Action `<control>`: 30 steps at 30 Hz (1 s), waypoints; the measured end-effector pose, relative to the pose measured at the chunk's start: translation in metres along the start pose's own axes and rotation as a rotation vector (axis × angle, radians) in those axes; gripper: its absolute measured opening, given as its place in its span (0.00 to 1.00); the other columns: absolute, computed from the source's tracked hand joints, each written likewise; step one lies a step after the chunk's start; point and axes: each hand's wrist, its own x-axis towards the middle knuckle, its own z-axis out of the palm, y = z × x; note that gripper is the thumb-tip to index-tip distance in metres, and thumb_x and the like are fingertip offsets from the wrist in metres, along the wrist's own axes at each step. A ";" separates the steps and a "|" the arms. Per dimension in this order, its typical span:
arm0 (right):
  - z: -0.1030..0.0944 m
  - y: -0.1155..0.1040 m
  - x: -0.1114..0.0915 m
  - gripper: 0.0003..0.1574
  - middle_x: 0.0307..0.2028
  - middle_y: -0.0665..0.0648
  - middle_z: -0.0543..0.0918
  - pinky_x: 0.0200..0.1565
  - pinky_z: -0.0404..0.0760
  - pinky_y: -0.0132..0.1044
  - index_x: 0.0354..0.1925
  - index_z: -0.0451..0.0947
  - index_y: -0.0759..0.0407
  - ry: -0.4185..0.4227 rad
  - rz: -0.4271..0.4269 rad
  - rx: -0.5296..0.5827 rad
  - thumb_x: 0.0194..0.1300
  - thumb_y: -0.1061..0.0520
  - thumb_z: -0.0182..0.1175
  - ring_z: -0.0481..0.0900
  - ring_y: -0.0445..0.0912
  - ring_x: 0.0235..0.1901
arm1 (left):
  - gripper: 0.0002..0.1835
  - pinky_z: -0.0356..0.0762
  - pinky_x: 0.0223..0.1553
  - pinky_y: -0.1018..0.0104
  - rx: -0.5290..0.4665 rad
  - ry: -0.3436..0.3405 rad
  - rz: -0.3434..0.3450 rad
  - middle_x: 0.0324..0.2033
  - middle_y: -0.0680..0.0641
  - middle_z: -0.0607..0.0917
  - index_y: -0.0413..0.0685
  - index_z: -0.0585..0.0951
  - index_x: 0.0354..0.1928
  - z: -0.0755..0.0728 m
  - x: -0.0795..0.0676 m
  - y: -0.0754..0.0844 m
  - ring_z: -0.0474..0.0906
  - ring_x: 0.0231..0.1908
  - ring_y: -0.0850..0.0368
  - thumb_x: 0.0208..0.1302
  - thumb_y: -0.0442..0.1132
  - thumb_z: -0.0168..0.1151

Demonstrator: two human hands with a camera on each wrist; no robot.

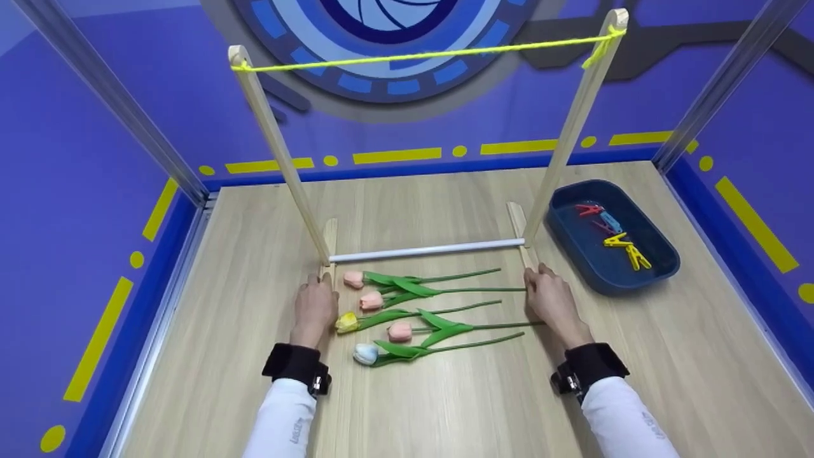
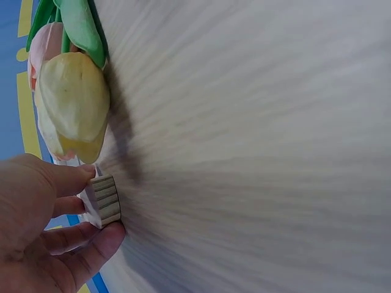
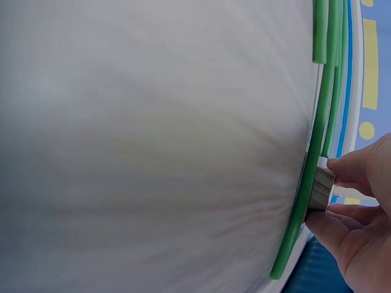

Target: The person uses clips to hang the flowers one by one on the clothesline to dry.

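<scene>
A wooden frame stands on the table, with two upright posts (image 1: 278, 146), a white crossbar (image 1: 426, 250) low down and a yellow string (image 1: 420, 56) tied between the post tops. My left hand (image 1: 316, 310) pinches the near end of the left wooden foot (image 2: 107, 200) between thumb and fingers. On the other side my right hand (image 1: 554, 304) grips the end of the right foot (image 3: 322, 188) the same way. Between the hands lie several artificial tulips: pink ones (image 1: 371, 300), a yellow one (image 1: 347, 322) and a light blue one (image 1: 365, 353), stems pointing right.
A dark blue tray (image 1: 572, 254) sits to the right of the frame. In it are several small clothespins, red (image 1: 589, 210), blue (image 1: 611, 222) and yellow (image 1: 638, 258). Blue panels (image 1: 127, 159) with yellow marks enclose the table at the back and sides.
</scene>
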 end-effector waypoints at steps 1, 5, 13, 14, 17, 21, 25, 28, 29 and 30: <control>0.000 0.000 0.000 0.08 0.46 0.79 0.81 0.39 0.80 0.64 0.36 0.82 0.73 -0.003 0.001 0.000 0.67 0.67 0.58 0.82 0.74 0.37 | 0.23 0.80 0.44 0.46 0.001 0.000 -0.003 0.49 0.29 0.78 0.32 0.75 0.60 0.000 0.000 0.000 0.80 0.42 0.33 0.67 0.38 0.62; 0.000 -0.001 -0.002 0.11 0.47 0.80 0.81 0.41 0.80 0.64 0.42 0.83 0.74 -0.011 0.011 -0.001 0.68 0.65 0.57 0.82 0.74 0.39 | 0.25 0.79 0.46 0.47 -0.008 -0.026 -0.024 0.51 0.29 0.78 0.33 0.74 0.63 0.001 0.000 0.000 0.80 0.44 0.34 0.68 0.39 0.61; -0.001 -0.003 -0.003 0.11 0.36 0.74 0.82 0.29 0.78 0.60 0.33 0.83 0.71 0.009 -0.005 -0.008 0.69 0.66 0.57 0.80 0.67 0.25 | 0.25 0.79 0.46 0.46 -0.030 -0.030 -0.032 0.51 0.30 0.78 0.34 0.74 0.63 0.000 0.001 -0.002 0.80 0.44 0.33 0.68 0.39 0.62; -0.001 -0.003 -0.002 0.11 0.37 0.75 0.82 0.30 0.79 0.61 0.33 0.83 0.71 0.007 -0.003 -0.006 0.69 0.65 0.57 0.81 0.68 0.26 | 0.25 0.79 0.46 0.46 -0.030 -0.030 -0.030 0.51 0.30 0.78 0.34 0.74 0.63 0.000 0.001 -0.002 0.80 0.43 0.33 0.68 0.39 0.61; -0.005 -0.004 0.001 0.12 0.40 0.76 0.83 0.33 0.79 0.62 0.34 0.83 0.72 -0.018 0.004 0.003 0.70 0.64 0.57 0.82 0.70 0.30 | 0.24 0.79 0.45 0.47 -0.024 -0.031 -0.028 0.51 0.30 0.78 0.34 0.74 0.62 -0.002 0.001 -0.002 0.80 0.43 0.34 0.68 0.39 0.61; -0.014 -0.003 0.007 0.12 0.47 0.79 0.81 0.42 0.80 0.64 0.40 0.83 0.71 -0.108 0.010 0.014 0.70 0.62 0.56 0.83 0.72 0.40 | 0.24 0.80 0.45 0.46 -0.020 -0.020 -0.027 0.50 0.29 0.78 0.32 0.74 0.61 -0.003 0.001 -0.002 0.80 0.43 0.34 0.67 0.39 0.62; -0.022 -0.001 0.009 0.18 0.54 0.80 0.78 0.52 0.78 0.65 0.52 0.81 0.70 -0.196 0.026 0.000 0.68 0.61 0.57 0.80 0.73 0.51 | 0.24 0.80 0.44 0.46 -0.026 -0.010 -0.020 0.49 0.27 0.78 0.30 0.74 0.60 -0.003 0.001 -0.001 0.81 0.42 0.33 0.67 0.38 0.62; -0.026 0.001 0.008 0.21 0.56 0.78 0.78 0.53 0.77 0.64 0.55 0.80 0.69 -0.214 0.037 -0.027 0.68 0.59 0.57 0.79 0.72 0.52 | 0.23 0.80 0.44 0.46 -0.028 -0.014 -0.022 0.49 0.28 0.78 0.30 0.75 0.59 -0.002 0.001 0.001 0.81 0.41 0.33 0.67 0.38 0.63; -0.026 0.001 0.007 0.21 0.56 0.78 0.78 0.52 0.77 0.64 0.55 0.80 0.68 -0.209 0.040 -0.033 0.69 0.58 0.56 0.80 0.71 0.51 | 0.23 0.80 0.44 0.47 -0.024 -0.015 -0.021 0.48 0.28 0.78 0.31 0.75 0.59 -0.001 0.001 0.001 0.81 0.41 0.34 0.67 0.38 0.63; -0.026 0.002 0.006 0.21 0.56 0.77 0.79 0.52 0.77 0.64 0.55 0.80 0.68 -0.197 0.041 -0.033 0.69 0.58 0.56 0.80 0.71 0.51 | 0.23 0.80 0.44 0.47 -0.024 -0.016 -0.021 0.48 0.29 0.78 0.31 0.75 0.59 -0.001 0.001 0.002 0.81 0.41 0.34 0.67 0.38 0.63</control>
